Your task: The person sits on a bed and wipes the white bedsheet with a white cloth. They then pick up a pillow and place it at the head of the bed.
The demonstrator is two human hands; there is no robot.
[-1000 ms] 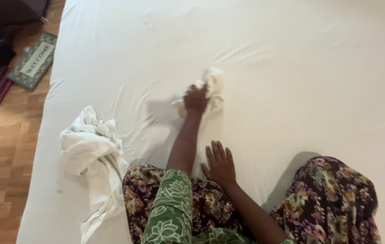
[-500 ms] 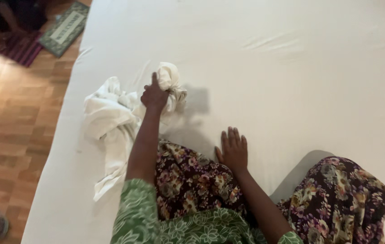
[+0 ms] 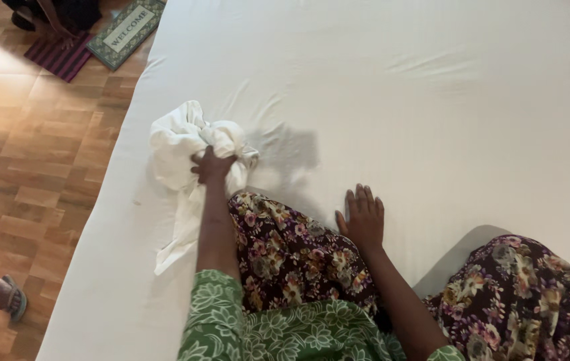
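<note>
Under the left hand (image 3: 213,167), fingers clenched on it, lies a crumpled white cotton cloth (image 3: 181,150) bunched atop the white bedsheet (image 3: 432,100); judged light, limp, best gripped by its gathered folds. Right hand (image 3: 364,217) rests flat, fingers spread.

Doormat (image 3: 127,27), striped rug (image 3: 58,57) and sandalled foot (image 3: 10,299) on wooden floor (image 3: 31,167).

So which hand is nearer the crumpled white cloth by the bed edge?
Left. The left hand is closed on the crumpled white cloth. The right hand lies flat on the white sheet, well off to the cloth's right.
</note>
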